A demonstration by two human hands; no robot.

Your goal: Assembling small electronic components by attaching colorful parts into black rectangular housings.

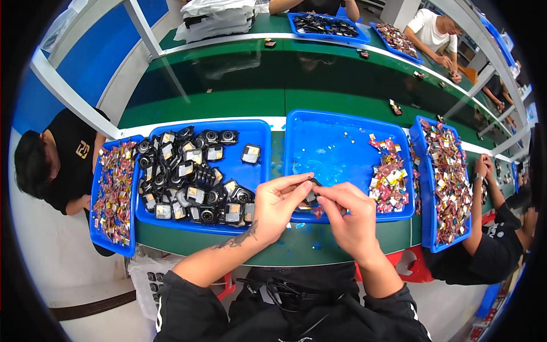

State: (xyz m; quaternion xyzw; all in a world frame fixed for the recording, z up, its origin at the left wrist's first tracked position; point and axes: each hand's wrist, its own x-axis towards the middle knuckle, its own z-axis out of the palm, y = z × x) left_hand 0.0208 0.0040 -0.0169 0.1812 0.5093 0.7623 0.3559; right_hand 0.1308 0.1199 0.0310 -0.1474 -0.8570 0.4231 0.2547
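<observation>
Between my hands, over the front edge of the middle blue tray (336, 113), is a small black watch housing (311, 197), mostly covered by fingers. My left hand (279, 206) pinches it between thumb and fingers. Closed at its right side, my right hand (352, 219) has thumb and forefinger pressed together against the part; what lies between those fingertips is hidden. A small reddish piece (317, 212) shows just below the housing. In the middle tray, reddish circuit pieces with yellow and white bits (390, 176) are heaped at the right, with small scraps scattered about.
Left of me, a blue tray (261, 165) holds many black watch housings (194, 171). Narrow trays of circuit pieces stand at far left (114, 196) and right (447, 182). Beyond runs a green conveyor belt (228, 102) with a few loose parts. Co-workers sit on both sides and opposite.
</observation>
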